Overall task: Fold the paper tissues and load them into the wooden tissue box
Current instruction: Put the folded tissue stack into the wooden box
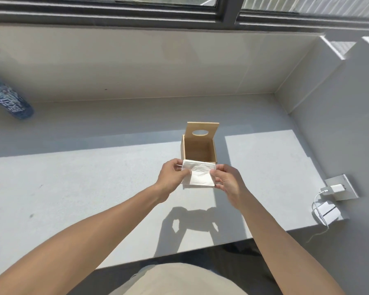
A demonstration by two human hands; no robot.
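A white paper tissue [199,174], partly folded, hangs in the air just in front of the wooden tissue box [198,150]. My left hand [172,177] pinches its left edge and my right hand [227,183] pinches its right edge. The box stands on the grey ledge [94,188] with its lid [201,129] tilted up at the back; the lid has an oval slot. The inside of the box looks bare as far as I can see; the tissue hides its front wall.
A blue printed bottle [8,99] lies at the far left of the ledge. On the right wall, a white charger [334,188] sits in a socket with a cable trailing down. A window frame runs along the top. The ledge's front edge is near my lap.
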